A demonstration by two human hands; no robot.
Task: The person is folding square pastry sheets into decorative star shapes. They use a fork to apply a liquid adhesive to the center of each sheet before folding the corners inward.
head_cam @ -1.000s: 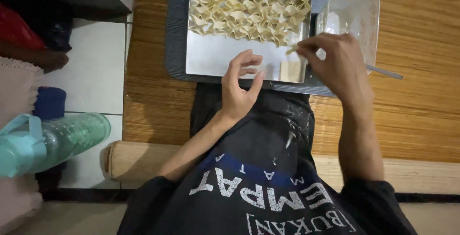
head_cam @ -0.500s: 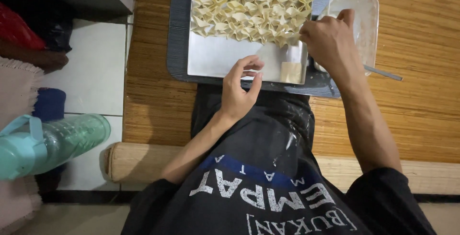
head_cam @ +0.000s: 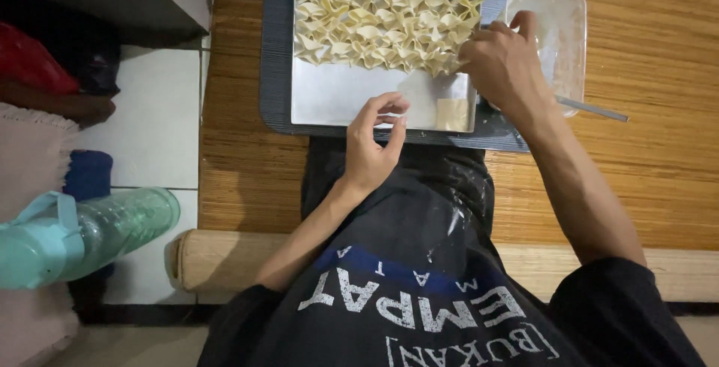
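Observation:
A silver tray (head_cam: 337, 101) lies on a dark board (head_cam: 273, 52) in front of my lap. Several rows of pale folded dumplings (head_cam: 374, 30) fill its far half. My right hand (head_cam: 509, 67) rests at the right end of the nearest row, its fingertips pinched on a folded dumpling (head_cam: 458, 61) there. My left hand (head_cam: 374, 146) hovers over the tray's near edge with fingers curled and nothing in them. A small stack of square wrappers (head_cam: 451, 114) sits in the tray's near right corner, between both hands.
A clear plastic container (head_cam: 562, 30) stands right of the tray, with a metal spoon handle (head_cam: 592, 108) sticking out towards the woven mat (head_cam: 659, 172). A teal water bottle (head_cam: 75, 236) lies on the tiled floor at left, and dark furniture (head_cam: 112, 0) is at the top left.
My right hand has moved from the wrapper stack up to the right end of the dumpling rows. My left hand has stayed at the tray's near edge and curled its fingers further.

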